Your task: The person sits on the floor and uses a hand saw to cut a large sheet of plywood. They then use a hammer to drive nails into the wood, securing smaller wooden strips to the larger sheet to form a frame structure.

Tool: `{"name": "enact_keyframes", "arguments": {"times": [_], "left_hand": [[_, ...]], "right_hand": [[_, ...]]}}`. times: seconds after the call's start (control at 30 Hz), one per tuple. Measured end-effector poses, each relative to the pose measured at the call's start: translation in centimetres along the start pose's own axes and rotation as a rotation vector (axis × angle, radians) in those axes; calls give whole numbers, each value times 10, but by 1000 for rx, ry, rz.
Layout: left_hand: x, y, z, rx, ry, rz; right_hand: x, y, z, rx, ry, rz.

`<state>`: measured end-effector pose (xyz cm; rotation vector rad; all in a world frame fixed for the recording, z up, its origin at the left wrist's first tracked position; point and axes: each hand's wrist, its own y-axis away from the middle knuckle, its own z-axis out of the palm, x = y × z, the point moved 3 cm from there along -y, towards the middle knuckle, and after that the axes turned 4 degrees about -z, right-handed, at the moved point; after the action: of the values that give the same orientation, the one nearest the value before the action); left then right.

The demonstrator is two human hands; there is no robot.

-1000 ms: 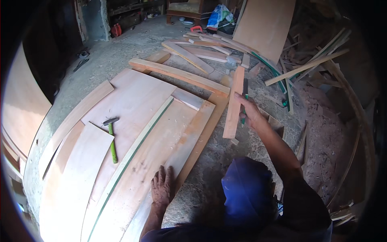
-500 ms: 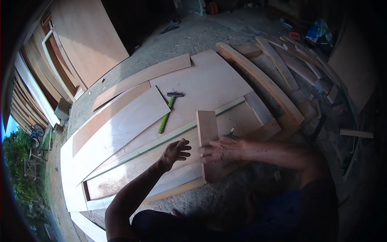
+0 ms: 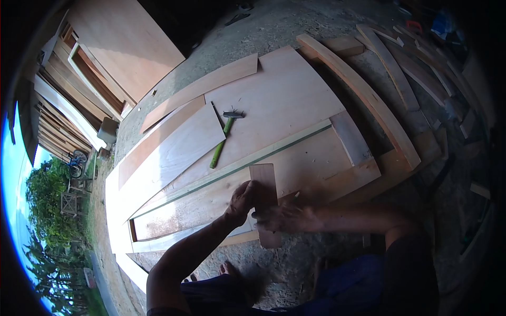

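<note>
A short wooden board piece (image 3: 264,184) lies across the near edge of the big plywood panel (image 3: 287,100). My left hand (image 3: 241,201) grips its left edge. My right hand (image 3: 287,217) holds its lower part, fingers across the wood. A hammer with a green handle (image 3: 222,141) lies on the panel beyond my hands. A thin green-edged strip (image 3: 247,160) runs diagonally across the panel just past the board piece.
Curved plywood sheets (image 3: 174,150) overlap on the left. A long curved timber (image 3: 363,95) and several loose wood pieces (image 3: 400,68) lie at the right on the concrete floor. Door frames and a flat panel (image 3: 121,42) lean at the upper left.
My left hand has closed onto the board piece, which it was only reaching toward. Both hands now hold it, slightly nearer to me.
</note>
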<state>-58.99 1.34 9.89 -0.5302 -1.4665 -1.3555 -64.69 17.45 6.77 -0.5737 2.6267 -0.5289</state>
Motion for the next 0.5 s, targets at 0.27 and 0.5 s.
{"name": "enact_keyframes", "arguments": {"times": [0.27, 0.5], "left_hand": [[-21, -26, -6, 350, 246, 86], [-29, -39, 8, 116, -104, 0]], "right_hand": [[79, -8, -70, 337, -336, 574], [8, 90, -81, 723, -284, 957]]}}
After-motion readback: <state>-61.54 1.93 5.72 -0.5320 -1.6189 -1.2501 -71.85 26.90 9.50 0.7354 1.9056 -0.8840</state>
